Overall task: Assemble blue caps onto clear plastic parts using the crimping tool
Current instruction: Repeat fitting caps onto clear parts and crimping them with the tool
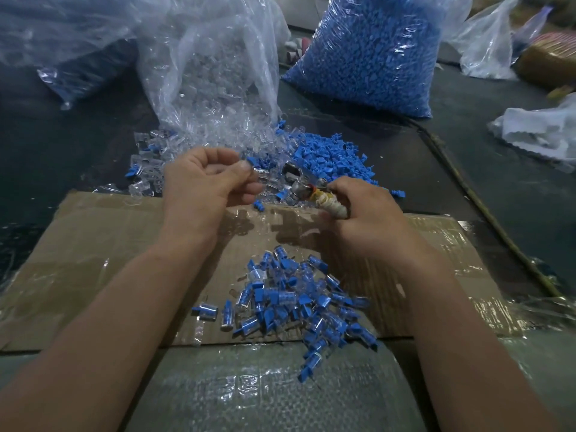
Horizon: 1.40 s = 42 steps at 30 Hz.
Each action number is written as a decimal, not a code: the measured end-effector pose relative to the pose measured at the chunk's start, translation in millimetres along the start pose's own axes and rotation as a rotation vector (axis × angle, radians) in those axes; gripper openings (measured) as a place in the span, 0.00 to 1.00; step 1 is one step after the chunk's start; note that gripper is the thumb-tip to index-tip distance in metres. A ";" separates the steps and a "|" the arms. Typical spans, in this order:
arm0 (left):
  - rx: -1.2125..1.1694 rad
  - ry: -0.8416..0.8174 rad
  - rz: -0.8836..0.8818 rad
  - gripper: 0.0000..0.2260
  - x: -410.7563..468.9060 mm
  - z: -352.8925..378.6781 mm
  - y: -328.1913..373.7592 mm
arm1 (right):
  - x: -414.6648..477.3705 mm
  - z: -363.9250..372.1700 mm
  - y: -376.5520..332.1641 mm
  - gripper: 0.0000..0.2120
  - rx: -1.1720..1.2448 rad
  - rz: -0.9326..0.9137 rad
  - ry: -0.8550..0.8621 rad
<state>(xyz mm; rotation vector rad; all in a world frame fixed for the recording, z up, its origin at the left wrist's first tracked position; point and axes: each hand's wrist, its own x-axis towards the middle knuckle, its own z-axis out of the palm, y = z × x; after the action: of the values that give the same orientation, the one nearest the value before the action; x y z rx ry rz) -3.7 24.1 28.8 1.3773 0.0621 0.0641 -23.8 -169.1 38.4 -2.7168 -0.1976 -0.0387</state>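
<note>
Blue caps point(327, 157) lie in a loose heap on the dark table point(62, 145), at about one o'clock from my view's centre, just beyond the hands. Behind that heap, further along one o'clock, stands a full clear bag of blue caps point(371, 54). At eleven to twelve o'clock an open bag of clear plastic parts point(212, 73) spills its load onto the table, touching the caps heap and mixing with a few strays. I see the left hand point(202, 179) curled, thumb and forefinger pinching one clear part point(259, 175); I cannot tell if a cap sits on it. The right hand point(367, 219) is wrapped round the crimping tool point(311, 193), whose pale-bound handle is in the fist and whose metal head points toward nine o'clock at the pinched part, near it. At six o'clock from the hands a pile of assembled pieces point(299, 300) rests on a taped cardboard sheet point(93, 244), trailing onto a woven plastic sheet point(233, 385). Between hands and heaps, scattered parts clutter the cardboard's far edge. At three o'clock lies a crumpled white bag point(542, 132), with a thin stick point(486, 213) slanting beside it.
</note>
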 end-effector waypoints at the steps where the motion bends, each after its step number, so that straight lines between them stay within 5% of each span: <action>1: 0.018 -0.014 -0.019 0.04 1.5 -2.6 1.2 | -0.1 -1.4 1.5 0.08 -0.002 0.011 -0.013; 14: 0.324 -0.570 -0.129 0.07 -10.3 -7.4 16.6 | -3.0 -1.9 -9.3 0.29 0.006 0.113 -0.209; 24: 0.378 -0.761 -0.078 0.07 -25.6 6.7 15.0 | -5.4 -5.5 1.8 0.32 0.058 0.079 -0.247; 31: 0.335 -0.693 -0.096 0.06 -26.2 5.1 15.5 | -4.1 -3.4 -1.7 0.22 0.108 0.038 -0.171; 37: 0.361 -0.654 -0.094 0.08 -23.6 4.2 13.9 | -4.3 -3.7 -1.4 0.22 0.140 0.074 -0.211; 42: 0.358 -0.298 -0.098 0.05 -8.4 -8.2 6.4 | -4.3 -6.9 3.4 0.20 0.153 0.119 -0.241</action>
<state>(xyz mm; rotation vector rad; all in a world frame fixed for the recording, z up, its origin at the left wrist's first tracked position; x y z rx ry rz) -12.9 32.6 33.6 1.7256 -0.1141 -0.2448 -27.5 -175.6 43.1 -2.5694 -0.1028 0.3262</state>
